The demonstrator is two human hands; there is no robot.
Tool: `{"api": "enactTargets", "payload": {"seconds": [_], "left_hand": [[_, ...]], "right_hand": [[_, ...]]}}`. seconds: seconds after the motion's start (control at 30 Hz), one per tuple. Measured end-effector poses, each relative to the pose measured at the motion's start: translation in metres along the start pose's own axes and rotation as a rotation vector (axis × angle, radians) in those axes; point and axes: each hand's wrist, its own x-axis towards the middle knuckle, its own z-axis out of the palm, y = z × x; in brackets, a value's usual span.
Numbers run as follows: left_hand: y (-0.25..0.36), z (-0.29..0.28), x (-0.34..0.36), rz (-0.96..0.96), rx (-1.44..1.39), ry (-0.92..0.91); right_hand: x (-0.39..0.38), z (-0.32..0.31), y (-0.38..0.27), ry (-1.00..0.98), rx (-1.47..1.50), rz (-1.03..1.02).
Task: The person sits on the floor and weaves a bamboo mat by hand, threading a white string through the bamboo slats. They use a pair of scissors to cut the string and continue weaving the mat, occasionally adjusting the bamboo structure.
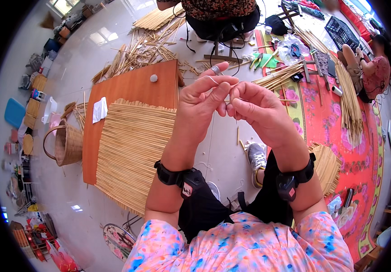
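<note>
My left hand (204, 99) is raised in front of me, fingers curled and pinched on a thin white thread (212, 80), with a silver band (215, 70) on one finger. Just to its right, my right hand (254, 104) also pinches the thread, its fingertips nearly touching those of the left; whether a needle is between them is too small to tell. A short end of thread hangs below the fingers. Beyond my left forearm, a mat of straw-coloured sticks (132, 154) lies on an orange wooden board (150, 79) with a white paper (99, 111) and a small round white object (153, 78).
A wicker basket (66, 145) stands left of the board; loose sticks (132, 54) lie behind it. A red floral sheet (322, 172) holds stick bundles (349, 113) and tools. A co-worker (372, 68) sits at right, another person (218, 16) ahead. A round stick piece (327, 167) lies beside my right arm.
</note>
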Motion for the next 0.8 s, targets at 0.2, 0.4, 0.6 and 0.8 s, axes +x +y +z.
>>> {"api": "enactTargets", "payload": {"seconds": [0.2, 0.4, 0.6, 0.8], "left_hand": [[0.000, 0.004, -0.004, -0.047, 0.060, 0.036], [0.017, -0.002, 0.001, -0.018, -0.064, 0.151], [0.018, -0.022, 0.002, 0.115, -0.169, 0.231], [0.021, -0.022, 0.002, 0.201, -0.144, 0.304]], "right_hand": [[0.000, -0.004, 0.002, 0.075, 0.022, 0.055], [0.002, -0.015, 0.004, 0.253, 0.078, 0.070], [-0.001, -0.030, 0.002, 0.315, 0.128, 0.025], [-0.003, -0.051, -0.003, 0.425, 0.184, -0.049]]}}
